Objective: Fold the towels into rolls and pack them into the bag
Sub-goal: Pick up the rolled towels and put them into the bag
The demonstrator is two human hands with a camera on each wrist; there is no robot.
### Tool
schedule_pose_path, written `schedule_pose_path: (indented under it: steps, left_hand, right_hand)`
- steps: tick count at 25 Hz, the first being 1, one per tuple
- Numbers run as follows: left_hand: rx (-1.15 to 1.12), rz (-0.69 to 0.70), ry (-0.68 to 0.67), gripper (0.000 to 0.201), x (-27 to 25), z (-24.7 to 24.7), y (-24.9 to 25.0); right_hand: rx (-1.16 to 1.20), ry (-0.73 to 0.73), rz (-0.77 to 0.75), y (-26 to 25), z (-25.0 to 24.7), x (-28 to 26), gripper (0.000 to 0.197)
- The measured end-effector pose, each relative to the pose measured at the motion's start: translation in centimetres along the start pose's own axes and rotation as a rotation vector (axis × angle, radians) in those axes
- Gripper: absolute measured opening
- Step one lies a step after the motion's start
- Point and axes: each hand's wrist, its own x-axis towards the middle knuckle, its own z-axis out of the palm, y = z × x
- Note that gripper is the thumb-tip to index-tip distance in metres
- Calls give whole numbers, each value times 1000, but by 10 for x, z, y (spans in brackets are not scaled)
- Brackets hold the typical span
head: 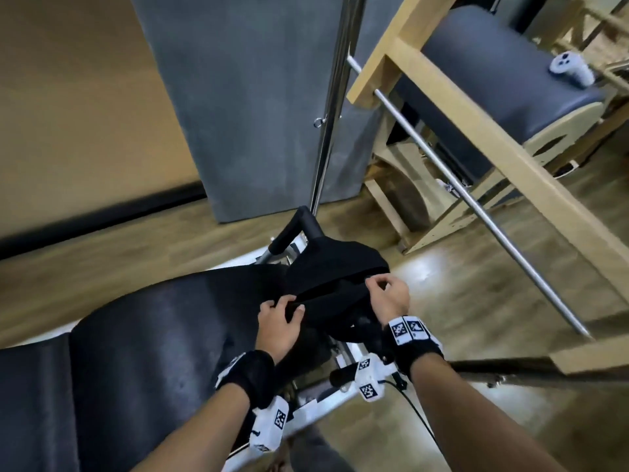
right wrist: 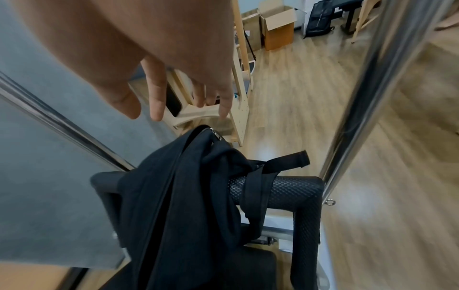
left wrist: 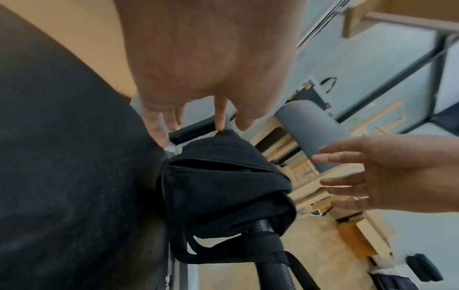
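Off the end of the black bench (head: pixel 136 335), the bag (head: pixel 333 270) hangs by its strap over a foam bar (right wrist: pixel 293 190), left hand (head: pixel 277 327) and right hand (head: pixel 389 296) at its mouth, each grip released; unsupported, it could slip off or sag shut when a roll is pushed in.

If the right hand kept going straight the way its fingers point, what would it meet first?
Most likely the black bag near its zipper end: the right hand hovers just above it, fingers relaxed and pointing down at it. Depth is unclear.

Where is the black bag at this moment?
In the head view the black bag sits centre frame, at the end of the black padded bench, draped over its padded black bar, between both hands.
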Motion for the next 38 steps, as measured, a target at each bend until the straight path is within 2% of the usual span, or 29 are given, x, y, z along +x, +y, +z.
schedule_pose_path:
  steps: [3,5,8,12,14,16,19,22,25,28,30,33,35,38]
  left_hand:
    - [84,-211,-74,26,56,24,-6]
    - [58,-274,-126,22,83,35,-11]
    - [-2,-250,-119,25,119,51,-19]
    - [25,-242,-46,22,123,54,-22]
    - [97,-155,0,30,117,48,-22]
    - [188,-52,33,47,107,41,-21]
    - [302,85,95,61,83,21,-10]
    - [472,185,200,62,53,-7,5]
    - [582,223,292,60,12,-42,17]
    - [613,185,354,54,-36,-83,19]
    - [618,179,391,48,-71,-106,16]
    - [655,190,471,47,-140,-143,3]
    - [649,187,535,47,-192,-172,-10]
    - [641,171,614,45,-265,-212,-30]
  right_hand:
    - [-177,-9,13,14,17,55,14]
    - [-306,-56,-1,26,23,77,17]
    - [-471,-176,-4,37,31,107,32]
    - [-465,-275,-10,35,34,120,50]
    - [-516,-312,-48,33,34,123,65]
    - [-667,-344,-100,33,32,119,86]
    - [-851,-305,-161,27,27,102,108]
    - [-912,-197,-180,17,21,82,116]
    - [-940,-170,-255,-7,12,50,107]
    - [-1096,-201,-399,-35,2,3,75]
    - [-1165,-215,-406,-54,-5,-31,62]
    - [-1098,-231,-377,-85,-17,-100,67]
    - [-1054,-241,-429,-103,-27,-152,70]
    - [-1082,-243,-559,-122,-39,-221,60]
